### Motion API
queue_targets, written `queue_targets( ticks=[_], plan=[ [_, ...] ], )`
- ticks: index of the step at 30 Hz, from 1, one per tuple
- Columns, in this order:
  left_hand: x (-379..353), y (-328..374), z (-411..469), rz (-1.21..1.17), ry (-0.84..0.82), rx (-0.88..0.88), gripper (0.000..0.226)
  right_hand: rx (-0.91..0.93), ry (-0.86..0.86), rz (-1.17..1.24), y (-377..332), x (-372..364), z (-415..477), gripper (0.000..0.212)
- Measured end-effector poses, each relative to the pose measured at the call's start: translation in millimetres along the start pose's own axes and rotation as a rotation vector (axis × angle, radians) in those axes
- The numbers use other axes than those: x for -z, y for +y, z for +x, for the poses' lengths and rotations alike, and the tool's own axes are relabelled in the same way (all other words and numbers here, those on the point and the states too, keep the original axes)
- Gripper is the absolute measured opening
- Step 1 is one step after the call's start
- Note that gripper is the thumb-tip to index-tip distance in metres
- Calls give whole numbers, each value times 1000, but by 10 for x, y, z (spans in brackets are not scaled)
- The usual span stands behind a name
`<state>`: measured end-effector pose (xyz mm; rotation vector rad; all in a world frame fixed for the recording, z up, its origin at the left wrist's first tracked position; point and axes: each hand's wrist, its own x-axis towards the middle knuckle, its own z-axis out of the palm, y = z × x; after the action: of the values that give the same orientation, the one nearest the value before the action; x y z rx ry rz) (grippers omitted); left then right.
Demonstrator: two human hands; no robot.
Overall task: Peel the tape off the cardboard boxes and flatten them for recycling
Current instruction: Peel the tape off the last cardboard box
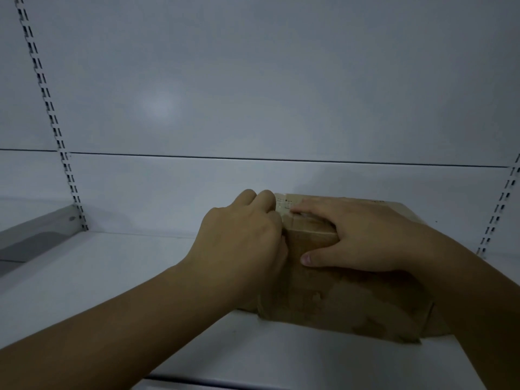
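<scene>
Two bare hands are on one cardboard box [337, 299], and that box sits on a white shelf [112, 277] in dim light, its near face turned to the camera and scuffed with pale torn patches. Left hand [242, 235] is up against the box's left top edge, knuckles raised, fingers curled tight and tucked in at the far left corner, right where a strip of tape [284, 205] crosses the top. Is it pinching the tape end or only gripping the cardboard edge? Can't tell, the fingertips are hidden behind the knuckles. Right hand [363, 237] lies flat across the top of the box, fingers stretched out and pressing down, the index fingertip [295, 211] reaching to the tape just beside the left hand's knuckles. Its thumb [309, 258] hangs over the front edge and presses on the near face, so this hand is spread wide, bracing rather than clasping. Behind the box, a pale back panel [253, 94] rises, with a thin horizontal seam across it. Well to the left of the box a slotted upright [53, 122] runs up the panel, a grey bracket [36, 223] at its foot. To the right of the box, a second slotted upright [498, 209] shows at the edge.
</scene>
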<state>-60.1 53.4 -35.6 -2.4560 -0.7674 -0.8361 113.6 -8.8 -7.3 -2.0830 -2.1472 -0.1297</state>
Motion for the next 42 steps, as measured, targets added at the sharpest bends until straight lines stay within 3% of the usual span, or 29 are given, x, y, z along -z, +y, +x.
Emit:
queue_targets(
  ticks=[5,10,19,24,27,31,38,42],
  plan=[
    [-13,-50,9,-108,-50,-94,14,-4,-6,14,1,-4,0,80],
    [-50,-174,-27,-401,-65,-27,23,-10,-11,2,-6,5,-6,79],
    [-166,-358,-62,-954,-82,114,18,-7,1,-25,3,-6,-1,79],
    [-205,-286,-88,-932,54,136,25,5,12,-38,12,-6,1,79],
    [-270,-247,-99,-650,126,150,37,11,19,-40,24,-9,9,79],
    [-224,-226,-103,-708,133,183,23,23,46,-58,23,-28,-3,78],
    [37,-502,79,-880,-140,272,20,111,20,-145,51,-26,-22,78],
    [137,-679,170,-1127,-326,272,17,184,-32,-51,206,-12,-19,60]
  ],
)
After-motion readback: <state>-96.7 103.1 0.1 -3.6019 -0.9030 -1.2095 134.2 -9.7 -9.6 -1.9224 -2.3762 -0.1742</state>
